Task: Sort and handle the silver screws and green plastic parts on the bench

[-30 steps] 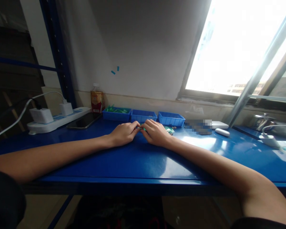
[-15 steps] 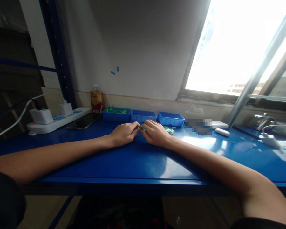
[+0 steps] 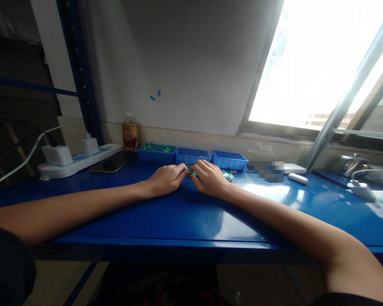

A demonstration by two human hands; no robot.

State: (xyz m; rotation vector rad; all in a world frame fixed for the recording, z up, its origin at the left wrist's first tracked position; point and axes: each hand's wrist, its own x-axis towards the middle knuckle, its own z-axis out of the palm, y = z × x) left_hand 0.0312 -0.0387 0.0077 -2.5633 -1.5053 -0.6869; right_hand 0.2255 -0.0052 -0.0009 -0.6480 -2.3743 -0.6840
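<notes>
Both my hands meet over the middle of the blue table, fingertips almost touching. My left hand [image 3: 168,179] is pinched closed at the thumb and forefinger; whatever lies in that pinch is too small to make out. Curled from the other side, my right hand [image 3: 210,178] has its thumb and fingers closed on a small green piece [image 3: 194,173], mostly hidden by the fingers. Just behind the right wrist lies a heap of shiny green and clear small pieces [image 3: 227,175], partly covered by that hand.
Along the wall stand a blue bin with green pieces [image 3: 156,153], a middle blue bin [image 3: 192,156] and a right blue bin [image 3: 230,160]. A phone [image 3: 113,162], power strip [image 3: 79,163] and drink bottle [image 3: 131,135] are left; a white case [image 3: 298,178] lies right.
Both hands stay in nearly the same place. The fingertips have shifted slightly against each other, and the view has moved a little.
</notes>
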